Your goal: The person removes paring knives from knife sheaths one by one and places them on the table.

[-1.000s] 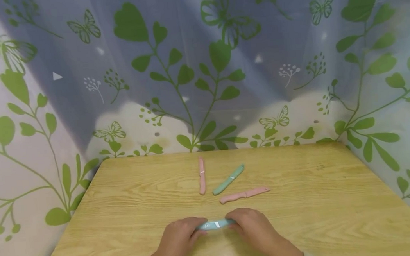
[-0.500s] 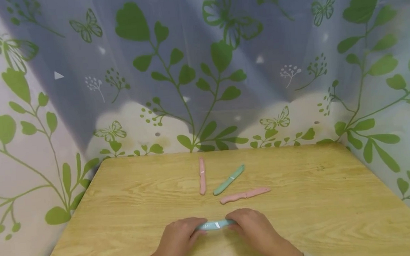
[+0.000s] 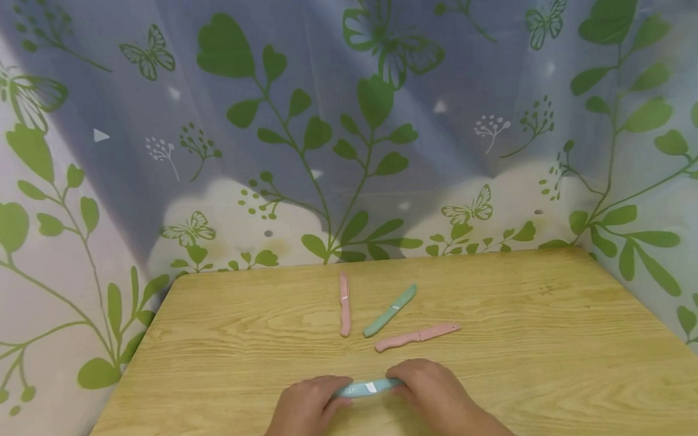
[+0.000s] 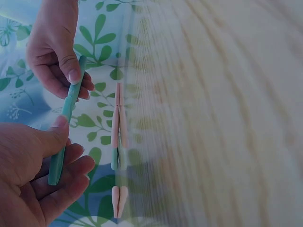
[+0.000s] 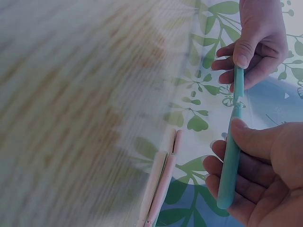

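A light blue sheathed knife [image 3: 368, 387] is held level above the near part of the table, in the middle of the head view. My left hand [image 3: 306, 404] pinches its squared end between thumb and fingers. At the rounded handle end, my right hand [image 3: 434, 389] grips it with the thumb on top and fingers beneath. A pale band crosses the knife between the hands. The right wrist view shows the rounded handle [image 5: 229, 175] along the right fingers. In the left wrist view the flat end [image 4: 57, 168] lies across the left fingers.
Beyond the hands on the wooden table [image 3: 513, 354] lie a pink knife [image 3: 345, 305] pointing away, a green knife [image 3: 390, 310] set diagonally, and another pink knife [image 3: 417, 336] lying nearly crosswise. A leaf-and-butterfly patterned curtain [image 3: 471, 150] surrounds the table's back and sides.
The head view has tilted slightly, so the scene sits a little lower. Both hands keep their hold on the blue knife, and the other knives have not moved.
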`<control>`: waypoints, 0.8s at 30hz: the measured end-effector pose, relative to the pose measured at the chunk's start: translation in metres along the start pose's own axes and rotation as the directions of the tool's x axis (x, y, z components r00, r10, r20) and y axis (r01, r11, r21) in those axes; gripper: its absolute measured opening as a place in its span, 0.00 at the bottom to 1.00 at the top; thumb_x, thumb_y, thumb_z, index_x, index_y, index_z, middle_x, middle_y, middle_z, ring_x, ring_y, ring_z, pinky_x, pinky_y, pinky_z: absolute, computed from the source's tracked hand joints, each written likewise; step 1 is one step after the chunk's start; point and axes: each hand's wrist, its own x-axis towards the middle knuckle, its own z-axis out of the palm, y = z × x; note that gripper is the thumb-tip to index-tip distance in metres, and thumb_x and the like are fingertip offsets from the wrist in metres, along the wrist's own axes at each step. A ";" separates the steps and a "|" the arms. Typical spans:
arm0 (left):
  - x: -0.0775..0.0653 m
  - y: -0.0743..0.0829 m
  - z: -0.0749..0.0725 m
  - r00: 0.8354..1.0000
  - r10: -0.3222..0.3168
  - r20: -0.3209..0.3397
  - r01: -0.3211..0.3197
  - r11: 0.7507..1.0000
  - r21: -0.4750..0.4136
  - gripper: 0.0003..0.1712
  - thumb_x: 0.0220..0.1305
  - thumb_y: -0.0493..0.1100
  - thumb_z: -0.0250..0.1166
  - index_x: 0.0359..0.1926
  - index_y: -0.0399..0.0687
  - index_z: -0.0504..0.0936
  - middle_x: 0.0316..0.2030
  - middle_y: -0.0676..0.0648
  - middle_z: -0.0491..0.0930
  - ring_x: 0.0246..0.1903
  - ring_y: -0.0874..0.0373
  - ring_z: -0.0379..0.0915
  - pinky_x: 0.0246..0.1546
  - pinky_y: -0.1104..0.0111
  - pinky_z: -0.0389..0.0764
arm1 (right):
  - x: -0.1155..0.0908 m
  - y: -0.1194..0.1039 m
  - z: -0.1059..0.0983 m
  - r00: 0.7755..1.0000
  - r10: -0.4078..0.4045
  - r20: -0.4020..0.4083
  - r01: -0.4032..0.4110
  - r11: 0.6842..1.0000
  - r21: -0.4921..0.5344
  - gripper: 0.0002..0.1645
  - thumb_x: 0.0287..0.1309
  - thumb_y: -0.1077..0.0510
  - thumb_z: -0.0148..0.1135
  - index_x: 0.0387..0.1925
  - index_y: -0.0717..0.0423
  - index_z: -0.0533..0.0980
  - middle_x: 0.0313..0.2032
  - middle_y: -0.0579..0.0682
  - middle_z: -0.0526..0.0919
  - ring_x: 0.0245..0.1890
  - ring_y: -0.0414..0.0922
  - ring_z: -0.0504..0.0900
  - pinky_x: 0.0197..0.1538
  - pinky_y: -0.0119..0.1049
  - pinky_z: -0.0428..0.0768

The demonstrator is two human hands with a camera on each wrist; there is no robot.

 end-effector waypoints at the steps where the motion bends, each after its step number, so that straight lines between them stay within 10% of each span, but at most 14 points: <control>1: 0.000 0.000 0.000 1.000 0.000 0.001 0.000 1.000 0.000 0.13 0.60 0.41 0.68 0.46 0.43 0.85 0.42 0.48 0.86 0.41 0.55 0.84 0.39 0.68 0.84 | 0.000 0.000 0.000 1.000 0.001 -0.002 -0.001 1.000 0.003 0.09 0.51 0.64 0.71 0.36 0.56 0.82 0.38 0.48 0.87 0.40 0.46 0.86 0.44 0.38 0.84; 24: -0.001 -0.001 0.000 1.000 -0.002 -0.010 0.002 1.000 0.018 0.14 0.59 0.42 0.68 0.46 0.45 0.85 0.43 0.48 0.86 0.42 0.54 0.84 0.40 0.66 0.84 | -0.003 0.003 -0.002 1.000 0.020 -0.005 -0.020 0.999 0.031 0.09 0.50 0.64 0.71 0.36 0.57 0.82 0.38 0.49 0.87 0.40 0.47 0.85 0.44 0.39 0.84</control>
